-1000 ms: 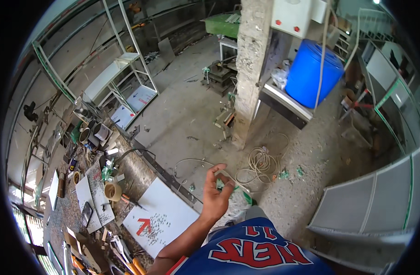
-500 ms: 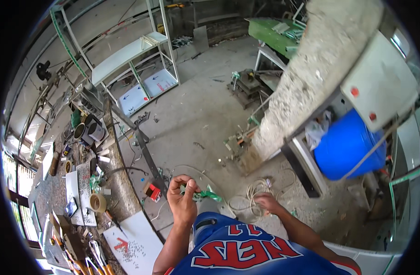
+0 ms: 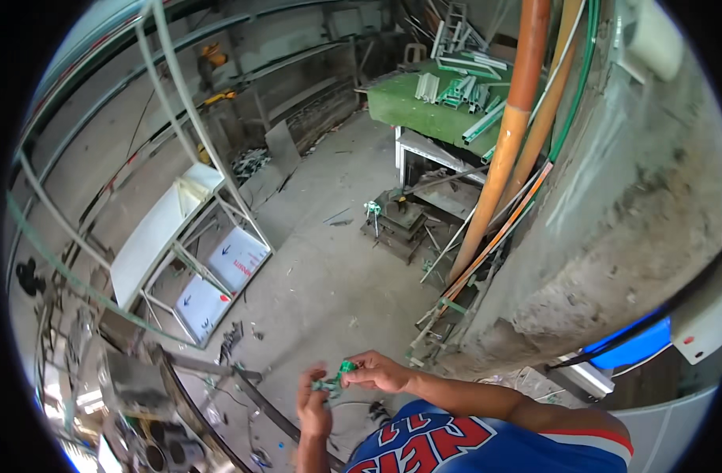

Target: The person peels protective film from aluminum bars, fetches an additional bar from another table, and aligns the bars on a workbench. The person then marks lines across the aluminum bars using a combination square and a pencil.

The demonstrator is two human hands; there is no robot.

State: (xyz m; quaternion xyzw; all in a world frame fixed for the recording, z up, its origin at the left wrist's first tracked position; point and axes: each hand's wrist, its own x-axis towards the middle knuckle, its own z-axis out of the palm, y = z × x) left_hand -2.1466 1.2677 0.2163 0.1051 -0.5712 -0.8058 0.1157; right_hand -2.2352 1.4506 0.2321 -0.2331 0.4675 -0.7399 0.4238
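In front of my body, both hands meet at a crumpled strip of green and whitish plastic film [image 3: 347,368]. My right hand [image 3: 380,372] is closed in a pinch on its bright green end. My left hand [image 3: 313,400], somewhat smeared by motion, has its fingers closed round the paler part. How much of the strip lies inside the fingers is hidden.
At left stands a white metal frame with shelves [image 3: 160,229]. A cluttered workbench [image 3: 140,386] lies at lower left. Beyond, a green table [image 3: 408,98] bears cut profiles. An orange pole [image 3: 499,158] and a rough concrete pillar [image 3: 613,236] rise at right.
My right hand has come up from beside the coiled cable and taken hold of the green film. My left hand has moved slightly lower in the picture. The view has swung toward the green table.
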